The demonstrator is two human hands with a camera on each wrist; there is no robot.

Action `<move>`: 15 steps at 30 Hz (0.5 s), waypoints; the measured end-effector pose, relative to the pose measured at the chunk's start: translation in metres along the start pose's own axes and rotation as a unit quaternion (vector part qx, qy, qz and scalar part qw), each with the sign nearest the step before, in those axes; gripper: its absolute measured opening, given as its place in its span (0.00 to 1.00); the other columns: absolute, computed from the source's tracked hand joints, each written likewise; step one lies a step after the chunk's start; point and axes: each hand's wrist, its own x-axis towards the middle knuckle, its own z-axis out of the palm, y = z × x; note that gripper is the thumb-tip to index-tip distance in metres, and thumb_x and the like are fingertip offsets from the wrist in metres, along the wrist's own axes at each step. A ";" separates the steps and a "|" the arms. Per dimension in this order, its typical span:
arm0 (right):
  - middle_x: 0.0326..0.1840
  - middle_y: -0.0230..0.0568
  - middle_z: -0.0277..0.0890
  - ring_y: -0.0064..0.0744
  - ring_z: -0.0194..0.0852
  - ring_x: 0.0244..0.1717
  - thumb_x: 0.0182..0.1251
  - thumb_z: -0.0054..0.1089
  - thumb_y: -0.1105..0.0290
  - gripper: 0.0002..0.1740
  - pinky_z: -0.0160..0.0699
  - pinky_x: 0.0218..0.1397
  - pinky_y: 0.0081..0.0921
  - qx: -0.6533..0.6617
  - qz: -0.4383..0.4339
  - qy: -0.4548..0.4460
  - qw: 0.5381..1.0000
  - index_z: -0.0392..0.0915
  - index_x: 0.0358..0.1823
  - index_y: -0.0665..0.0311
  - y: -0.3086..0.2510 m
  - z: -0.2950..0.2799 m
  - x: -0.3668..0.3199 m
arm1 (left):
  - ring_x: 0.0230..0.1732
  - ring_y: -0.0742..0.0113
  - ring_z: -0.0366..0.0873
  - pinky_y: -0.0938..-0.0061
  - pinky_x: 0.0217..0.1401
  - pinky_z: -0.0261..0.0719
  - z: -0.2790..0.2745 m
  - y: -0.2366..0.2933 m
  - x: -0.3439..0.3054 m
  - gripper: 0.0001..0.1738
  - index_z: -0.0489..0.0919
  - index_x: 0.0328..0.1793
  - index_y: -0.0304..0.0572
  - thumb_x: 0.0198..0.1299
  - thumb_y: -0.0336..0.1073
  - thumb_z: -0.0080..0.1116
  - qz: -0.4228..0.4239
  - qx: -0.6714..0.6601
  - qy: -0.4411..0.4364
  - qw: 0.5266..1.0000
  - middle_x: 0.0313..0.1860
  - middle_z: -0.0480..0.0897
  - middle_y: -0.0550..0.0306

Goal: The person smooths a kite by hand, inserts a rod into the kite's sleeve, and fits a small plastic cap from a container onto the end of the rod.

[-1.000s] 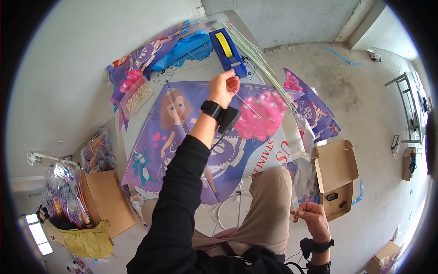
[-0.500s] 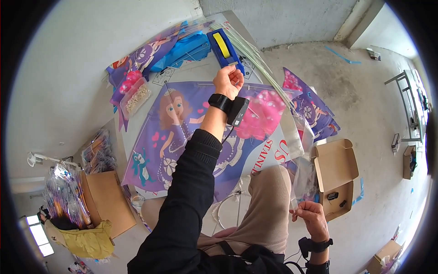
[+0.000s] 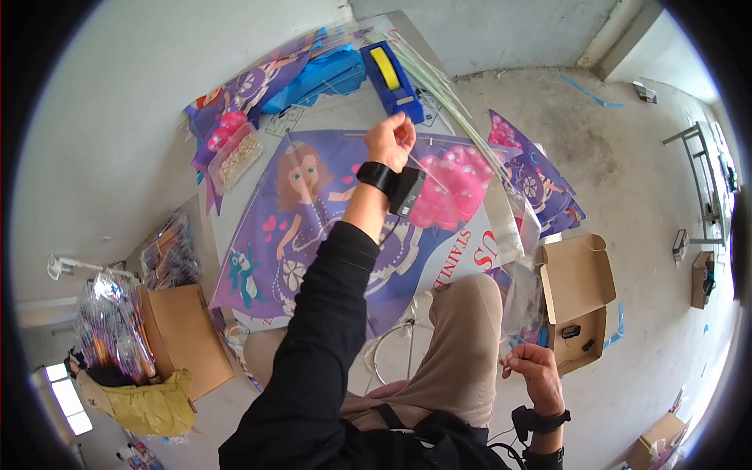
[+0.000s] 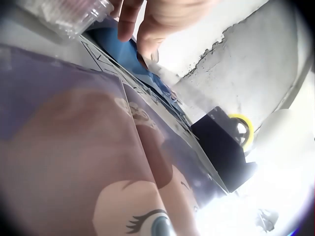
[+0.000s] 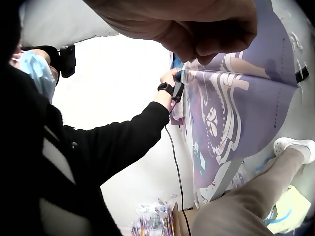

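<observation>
A purple kite (image 3: 313,227) printed with a cartoon girl lies spread on the table. My left hand (image 3: 401,125) hovers over its far edge, just short of a blue tape dispenser (image 3: 392,74) holding a yellow roll. Its fingertips pinch a thin pale rod (image 3: 427,171) that slants down over the pink part of the kite. In the left wrist view the fingers (image 4: 142,24) hang above the kite (image 4: 74,147), with the dispenser (image 4: 221,145) beyond. My right hand (image 3: 517,364) is low beside my right knee and grips a clear plastic sleeve (image 3: 521,301). The right wrist view shows its fingers (image 5: 206,37) curled.
A bundle of thin pale rods (image 3: 439,82) fans out past the dispenser. More kites (image 3: 540,188) lie at the right and back left, beside a clear plastic box (image 3: 233,157). An open cardboard box (image 3: 576,290) stands on the floor at the right. Another box (image 3: 176,337) stands at the left.
My left hand has moved a little farther out toward the tape dispenser, still pinching the rod. The right hand has stayed by the knee with the sleeve.
</observation>
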 end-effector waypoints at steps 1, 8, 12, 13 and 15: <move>0.28 0.37 0.79 0.27 0.79 0.32 0.61 0.59 0.75 0.05 0.74 0.45 0.24 -0.004 0.002 -0.007 1.000 0.80 0.31 0.71 -0.003 0.003 -0.002 | 0.28 0.65 0.80 0.71 0.32 0.80 -0.003 0.018 -0.009 0.06 0.77 0.35 0.38 0.59 0.28 0.65 0.002 0.022 -0.062 0.998 0.28 0.81 0.55; 0.29 0.36 0.79 0.24 0.78 0.34 0.64 0.59 0.74 0.06 0.75 0.44 0.22 -0.059 -0.042 -0.098 0.992 0.79 0.34 0.71 -0.007 0.054 -0.018 | 0.33 0.66 0.81 0.73 0.37 0.80 -0.046 0.202 -0.135 0.04 0.82 0.39 0.41 0.59 0.25 0.64 0.121 0.107 -0.239 0.958 0.32 0.83 0.55; 0.29 0.36 0.78 0.24 0.77 0.34 0.63 0.59 0.74 0.05 0.75 0.44 0.22 -0.103 -0.066 -0.162 0.979 0.78 0.33 0.70 0.001 0.091 -0.032 | 0.35 0.68 0.80 0.74 0.40 0.81 -0.079 0.273 -0.234 0.05 0.82 0.41 0.40 0.61 0.23 0.63 0.213 0.136 -0.209 0.945 0.34 0.83 0.56; 0.29 0.36 0.78 0.24 0.77 0.34 0.63 0.59 0.75 0.05 0.75 0.44 0.22 -0.108 -0.076 -0.175 0.976 0.78 0.33 0.70 0.005 0.098 -0.034 | 0.36 0.68 0.79 0.75 0.39 0.80 -0.085 0.284 -0.261 0.05 0.81 0.43 0.40 0.62 0.23 0.63 0.236 0.145 -0.190 0.942 0.35 0.81 0.57; 0.29 0.35 0.78 0.24 0.77 0.34 0.63 0.60 0.75 0.05 0.75 0.44 0.21 -0.124 -0.096 -0.205 0.966 0.78 0.33 0.70 0.011 0.112 -0.040 | 0.37 0.69 0.76 0.76 0.41 0.79 -0.101 0.305 -0.305 0.06 0.80 0.44 0.38 0.63 0.25 0.63 0.272 0.154 -0.193 0.930 0.36 0.79 0.58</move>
